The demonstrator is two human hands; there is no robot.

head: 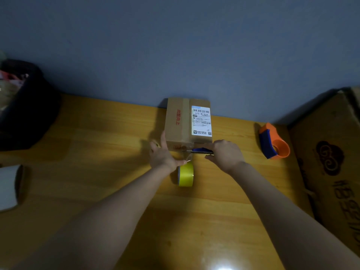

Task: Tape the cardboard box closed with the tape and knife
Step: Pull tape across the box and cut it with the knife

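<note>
Right hand [226, 154] gripping blue knife [200, 151] at cardboard box [181, 123], left hand [165, 154] pinching tape [186, 174]

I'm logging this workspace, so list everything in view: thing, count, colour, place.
box: one, brown with a white label, far edge of the table against the wall
tape: one roll, yellow, near side of the box, a strip running up to it
knife: one, blue handle, at the box's near face
dispenser: one, orange and blue, right of the box
carton: one, brown, far right
bin: one, dark, far left
white object: one, left edge, unclear what
table: one, yellow wood
left hand: on the box and tape
right hand: gripping the knife
</note>
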